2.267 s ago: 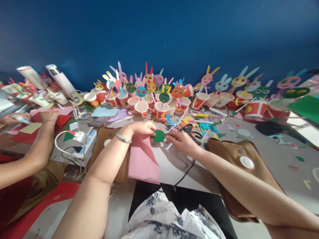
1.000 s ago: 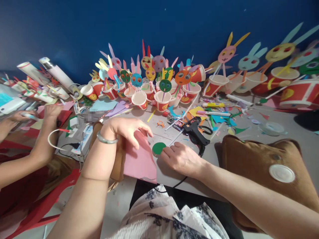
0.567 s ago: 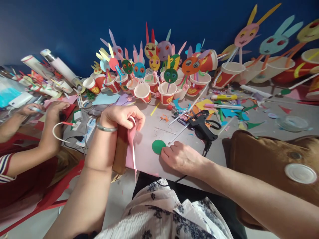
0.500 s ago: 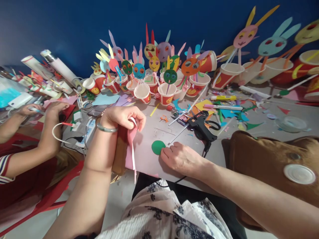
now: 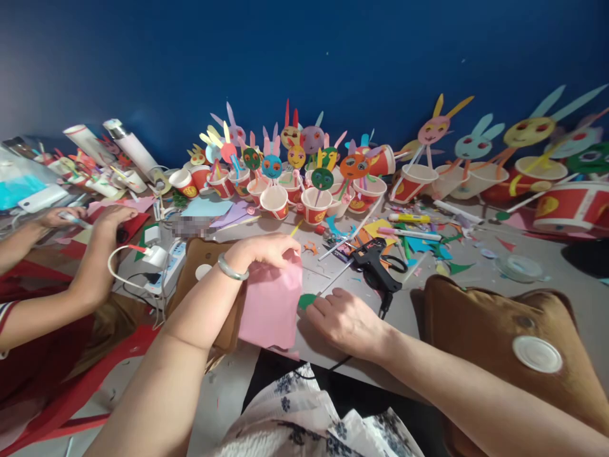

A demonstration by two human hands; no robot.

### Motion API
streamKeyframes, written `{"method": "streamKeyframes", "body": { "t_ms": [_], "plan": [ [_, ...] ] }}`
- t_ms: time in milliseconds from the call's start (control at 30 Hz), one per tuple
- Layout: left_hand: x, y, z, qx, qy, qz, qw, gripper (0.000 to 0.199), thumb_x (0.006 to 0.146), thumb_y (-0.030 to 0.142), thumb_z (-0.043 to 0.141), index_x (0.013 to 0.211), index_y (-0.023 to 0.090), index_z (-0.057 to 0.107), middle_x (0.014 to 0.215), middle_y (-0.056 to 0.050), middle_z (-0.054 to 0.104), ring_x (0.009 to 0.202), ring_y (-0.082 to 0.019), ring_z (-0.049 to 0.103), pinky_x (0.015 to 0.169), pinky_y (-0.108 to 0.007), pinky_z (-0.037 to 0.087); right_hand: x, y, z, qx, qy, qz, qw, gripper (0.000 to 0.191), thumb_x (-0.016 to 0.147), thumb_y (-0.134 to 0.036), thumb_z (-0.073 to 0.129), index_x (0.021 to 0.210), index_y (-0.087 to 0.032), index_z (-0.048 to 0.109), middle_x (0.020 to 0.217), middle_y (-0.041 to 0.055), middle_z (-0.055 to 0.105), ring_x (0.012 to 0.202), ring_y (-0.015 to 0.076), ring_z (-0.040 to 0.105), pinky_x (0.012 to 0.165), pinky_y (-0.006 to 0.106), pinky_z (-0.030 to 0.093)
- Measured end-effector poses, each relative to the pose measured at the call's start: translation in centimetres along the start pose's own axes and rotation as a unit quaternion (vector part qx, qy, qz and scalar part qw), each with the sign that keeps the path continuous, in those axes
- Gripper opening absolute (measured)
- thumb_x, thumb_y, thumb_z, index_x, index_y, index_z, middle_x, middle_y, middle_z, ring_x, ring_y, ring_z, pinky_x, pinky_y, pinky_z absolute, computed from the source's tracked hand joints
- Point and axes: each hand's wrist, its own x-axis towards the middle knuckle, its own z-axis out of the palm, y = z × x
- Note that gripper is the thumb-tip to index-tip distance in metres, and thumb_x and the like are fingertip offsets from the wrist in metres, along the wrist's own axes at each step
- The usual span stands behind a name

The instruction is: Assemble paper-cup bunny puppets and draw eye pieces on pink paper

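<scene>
My left hand (image 5: 276, 249), a bracelet on its wrist, is closed on the top edge of a sheet of pink paper (image 5: 270, 304). The sheet faces up toward me and hangs over the table in front of a brown cushion-like pad. On the tabletop to its right, my right hand (image 5: 339, 320) is closed with its fingertips at a green paper circle (image 5: 307, 301). The fingers and the pink sheet hide part of that circle. Beyond my right hand lie a black glue gun (image 5: 378, 263) and a thin white stick (image 5: 333, 279).
Paper cups (image 5: 316, 206) with rabbit-faced paper figures line the back. Coloured scraps (image 5: 419, 235), pens and black-handled scissors (image 5: 394, 263) lie to the right. A brown plush pad (image 5: 480, 343) is at right. A power strip (image 5: 172, 263) and another person's arms (image 5: 90, 279) are at left.
The pink paper has swung from nearly edge-on to broadside, and my left hand has moved right with it. My right hand stays by the green circle. The view has tilted up slightly.
</scene>
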Motion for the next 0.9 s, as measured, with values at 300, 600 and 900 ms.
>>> {"method": "streamKeyframes", "body": {
  "t_ms": [300,600,900],
  "plan": [
    [0.7,-0.4,0.9,0.057,0.143,0.005,0.988,0.013,0.074,0.01,0.064,0.086,0.014,0.068,0.082,-0.004,0.066,0.075,-0.015,0.057,0.067,-0.025,0.039,-0.2,0.3,-0.7,-0.016,0.163,-0.007,0.986,0.011,0.093,-0.009,0.056,0.09,-0.012,0.065,0.062,-0.0009,0.049,0.058,0.0132,0.037,0.059,0.033,0.026],
    [0.5,0.9,0.8,-0.243,-0.012,0.079,0.967,0.046,0.092,0.056,0.058,0.082,0.012,0.07,0.071,-0.005,0.068,0.061,-0.012,0.06,0.06,-0.023,0.044,0.1,0.7,-0.3,-0.034,0.136,0.004,0.99,0.027,0.097,-0.005,0.045,0.079,-0.014,0.063,0.063,0.0009,0.049,0.058,0.0144,0.038,0.06,0.034,0.026],
    [0.4,1.1,0.9,-0.389,-0.079,0.133,0.908,0.036,0.067,0.036,0.089,0.084,0.013,0.068,0.073,-0.002,0.069,0.062,-0.01,0.063,0.059,-0.022,0.05,0.2,0.8,-0.3,-0.046,0.126,0.017,0.991,0.026,0.096,-0.006,0.046,0.08,-0.014,0.063,0.063,0.0009,0.051,0.058,0.0148,0.039,0.062,0.034,0.027]
  ]
}}
